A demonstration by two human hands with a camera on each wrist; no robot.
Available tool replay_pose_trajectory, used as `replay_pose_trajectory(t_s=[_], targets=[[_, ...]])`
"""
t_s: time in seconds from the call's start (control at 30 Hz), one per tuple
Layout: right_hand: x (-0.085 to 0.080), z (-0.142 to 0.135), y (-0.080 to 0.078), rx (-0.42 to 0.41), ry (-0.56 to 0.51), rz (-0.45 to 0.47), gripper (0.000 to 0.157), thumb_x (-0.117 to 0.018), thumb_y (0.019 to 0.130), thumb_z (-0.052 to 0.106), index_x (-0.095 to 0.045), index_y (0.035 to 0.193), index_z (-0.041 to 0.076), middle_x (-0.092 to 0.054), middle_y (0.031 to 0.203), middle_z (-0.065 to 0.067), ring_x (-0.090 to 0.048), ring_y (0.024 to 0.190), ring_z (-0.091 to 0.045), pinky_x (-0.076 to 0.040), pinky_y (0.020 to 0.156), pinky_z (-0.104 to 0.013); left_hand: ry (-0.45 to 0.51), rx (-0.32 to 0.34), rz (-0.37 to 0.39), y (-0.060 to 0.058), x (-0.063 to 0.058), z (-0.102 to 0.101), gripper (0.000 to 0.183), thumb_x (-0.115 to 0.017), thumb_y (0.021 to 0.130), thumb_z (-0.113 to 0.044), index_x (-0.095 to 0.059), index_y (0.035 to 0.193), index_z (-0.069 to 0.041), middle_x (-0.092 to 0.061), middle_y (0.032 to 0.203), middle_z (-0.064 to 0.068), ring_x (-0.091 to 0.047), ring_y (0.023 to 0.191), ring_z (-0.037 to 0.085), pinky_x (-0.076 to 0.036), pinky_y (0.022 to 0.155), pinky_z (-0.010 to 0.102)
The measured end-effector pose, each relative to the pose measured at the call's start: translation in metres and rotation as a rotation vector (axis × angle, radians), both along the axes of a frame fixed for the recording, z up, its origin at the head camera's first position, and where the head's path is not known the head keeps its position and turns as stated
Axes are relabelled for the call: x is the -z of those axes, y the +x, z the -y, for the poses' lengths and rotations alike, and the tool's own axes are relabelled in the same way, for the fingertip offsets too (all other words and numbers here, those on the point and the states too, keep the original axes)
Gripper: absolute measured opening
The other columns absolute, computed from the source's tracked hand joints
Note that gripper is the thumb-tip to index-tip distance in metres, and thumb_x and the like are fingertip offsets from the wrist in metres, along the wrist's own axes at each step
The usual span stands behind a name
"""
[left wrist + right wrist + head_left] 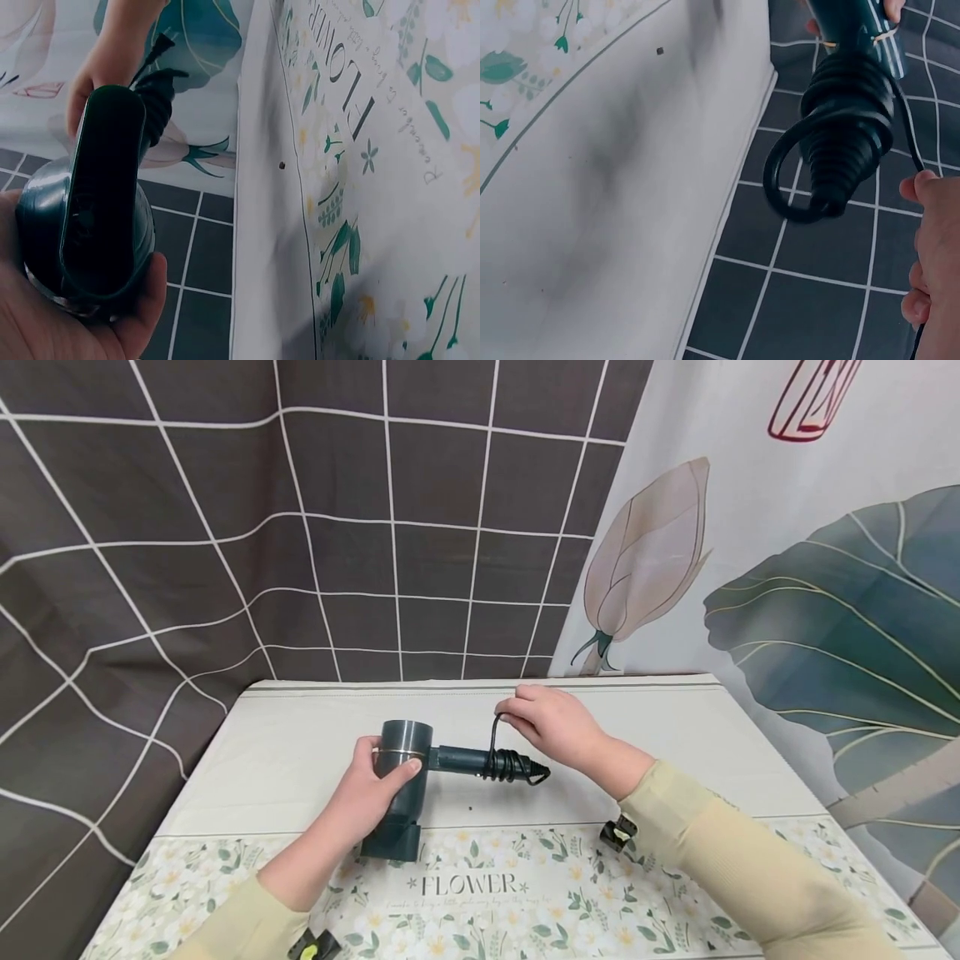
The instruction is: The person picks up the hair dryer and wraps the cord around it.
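A dark teal hair dryer [405, 793] is held above the table, its handle pointing right in the head view. My left hand [375, 797] grips the barrel, thumb across the front and fingers behind. Black cord [508, 766] is wound in several loops around the end of the handle. My right hand [551, 727] pinches a length of that cord, drawn up from the coils. In the right wrist view the cord [906, 124] runs taut from the handle into the right hand [934, 244]. The left wrist view shows the flat nozzle end of the dryer [105, 202] and a plug [156, 51].
The table [300, 777] has a white cloth with a floral band and the word FLOWER. A dark grid-patterned curtain [337, 552] hangs behind and at left. A white curtain with lotus prints [675, 627] hangs at right. Small black devices [618, 833] sit at both wrists.
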State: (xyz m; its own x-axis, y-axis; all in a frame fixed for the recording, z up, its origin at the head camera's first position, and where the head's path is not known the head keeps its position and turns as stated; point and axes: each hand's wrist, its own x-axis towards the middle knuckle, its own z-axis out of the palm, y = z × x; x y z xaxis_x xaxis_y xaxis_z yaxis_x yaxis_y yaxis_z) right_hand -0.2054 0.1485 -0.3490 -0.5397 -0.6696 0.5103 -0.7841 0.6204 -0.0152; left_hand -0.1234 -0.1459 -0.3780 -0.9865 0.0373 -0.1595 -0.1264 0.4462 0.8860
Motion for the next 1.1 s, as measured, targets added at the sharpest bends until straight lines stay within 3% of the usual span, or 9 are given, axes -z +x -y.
replay_pose_trajectory(t_s=[0.43,0.67,0.87,1.1], targets=[[0.002,-0.005,-0.002,0.090,0.019,0.110,0.020,-0.063,0.098,0.031,-0.073,0.113,0.022,-0.059,0.087,0.006,-0.052,0.067,-0.010,-0.046,0.059,-0.030,0.062,0.038,0.006,0.006,-0.002,0.004,0.076,-0.063,0.094,-0.051,-0.026,0.147,-0.012,-0.054,0.130,0.020,-0.061,0.104,0.028,-0.045,0.092,0.048],[0.002,-0.011,-0.008,0.165,-0.005,0.159,0.023,-0.062,0.099,0.029,-0.072,0.117,0.019,-0.066,0.100,0.003,-0.059,0.075,-0.014,-0.050,0.065,-0.035,0.069,0.109,0.011,0.011,-0.003,0.003,0.067,-0.063,0.094,-0.048,-0.031,0.143,-0.017,-0.058,0.123,0.014,-0.060,0.101,0.025,-0.045,0.090,0.048],[0.006,-0.012,-0.011,0.166,0.003,0.187,0.027,-0.060,0.101,0.030,-0.071,0.123,0.019,-0.068,0.107,0.000,-0.062,0.082,-0.016,-0.052,0.071,-0.038,0.066,0.124,0.001,0.012,-0.004,0.002,0.065,-0.062,0.094,-0.049,-0.032,0.143,-0.018,-0.057,0.125,0.013,-0.059,0.103,0.025,-0.044,0.092,0.050],[0.010,-0.009,-0.012,0.147,0.002,0.255,0.030,-0.055,0.103,0.029,-0.068,0.128,0.020,-0.069,0.112,-0.001,-0.066,0.097,-0.020,-0.052,0.083,-0.042,0.129,0.157,0.008,0.011,-0.002,0.002,0.062,-0.060,0.097,-0.046,-0.029,0.144,-0.019,-0.055,0.122,0.013,-0.059,0.099,0.024,-0.044,0.090,0.046]])
